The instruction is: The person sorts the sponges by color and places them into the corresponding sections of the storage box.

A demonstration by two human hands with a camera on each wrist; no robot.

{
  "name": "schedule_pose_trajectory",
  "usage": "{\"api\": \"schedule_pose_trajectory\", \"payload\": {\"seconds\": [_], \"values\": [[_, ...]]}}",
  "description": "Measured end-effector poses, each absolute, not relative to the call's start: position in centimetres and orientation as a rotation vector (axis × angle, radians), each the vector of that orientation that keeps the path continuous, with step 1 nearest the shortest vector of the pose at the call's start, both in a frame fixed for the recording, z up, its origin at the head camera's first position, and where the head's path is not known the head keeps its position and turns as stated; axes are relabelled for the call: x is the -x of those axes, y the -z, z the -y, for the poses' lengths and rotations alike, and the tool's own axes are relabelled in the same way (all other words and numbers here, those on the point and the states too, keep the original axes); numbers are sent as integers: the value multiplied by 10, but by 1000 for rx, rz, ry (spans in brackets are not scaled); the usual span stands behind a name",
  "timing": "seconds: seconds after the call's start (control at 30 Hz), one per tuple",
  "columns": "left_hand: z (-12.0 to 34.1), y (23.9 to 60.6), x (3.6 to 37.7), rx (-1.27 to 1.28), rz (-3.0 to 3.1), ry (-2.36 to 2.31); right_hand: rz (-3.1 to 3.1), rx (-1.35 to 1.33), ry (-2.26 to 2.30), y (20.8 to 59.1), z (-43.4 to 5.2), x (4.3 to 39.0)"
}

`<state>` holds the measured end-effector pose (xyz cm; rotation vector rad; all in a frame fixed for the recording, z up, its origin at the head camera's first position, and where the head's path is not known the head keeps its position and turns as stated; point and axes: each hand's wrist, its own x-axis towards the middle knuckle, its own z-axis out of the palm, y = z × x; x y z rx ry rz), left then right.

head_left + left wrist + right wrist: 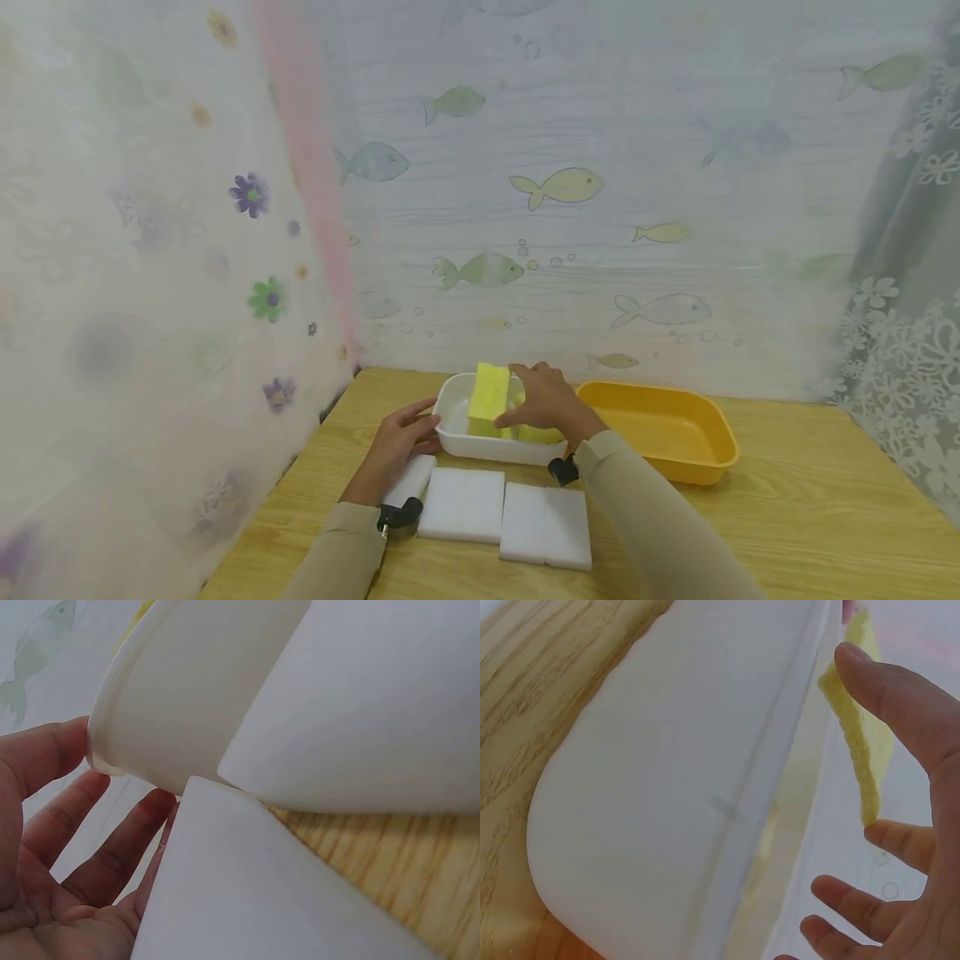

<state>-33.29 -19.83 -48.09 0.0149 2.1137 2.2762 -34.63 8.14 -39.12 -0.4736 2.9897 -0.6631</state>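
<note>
Right hand (546,402) pinches a yellow sponge (488,392) upright in the white tub (457,433); left hand (401,433), fingers relaxed, steadies the rim. Next, I'd guess: lift it clear.

Porous yellow sponge (488,398), smooth white plastic tub (455,418), matt wood-grain table (810,517)

Wooden table (825,500); fish-print curtain (600,208) behind, floral curtains at sides.

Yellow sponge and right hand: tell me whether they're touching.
Touching. The right wrist view shows the right hand with thumb and a finger pinching the edges of the yellow sponge, standing upright over the white tub.
</note>
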Motion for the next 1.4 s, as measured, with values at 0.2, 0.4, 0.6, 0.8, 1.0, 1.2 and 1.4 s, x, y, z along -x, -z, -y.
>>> {"api": "schedule_pose_trajectory", "payload": {"seconds": [0.2,0.4,0.6,0.8,1.0,1.2,1.4], "values": [[198,480,332,-28,-2131,-2268,-3003,461,635,395,-81,349],[198,481,331,-37,-2136,-2266,-2995,468,643,396,-80,348],[198,480,332,-27,-2136,-2262,-2975,454,607,398,-78,345],[198,479,331,-22,-2141,-2255,-2980,447,613,399,-80,346],[199,479,332,-15,-2139,-2253,-2995,502,605,400,-90,344],[199,480,332,-14,-2152,-2244,-3021,547,645,400,-106,338],[199,480,332,-5,-2154,-2240,-3055,600,696,396,-128,330]]}}
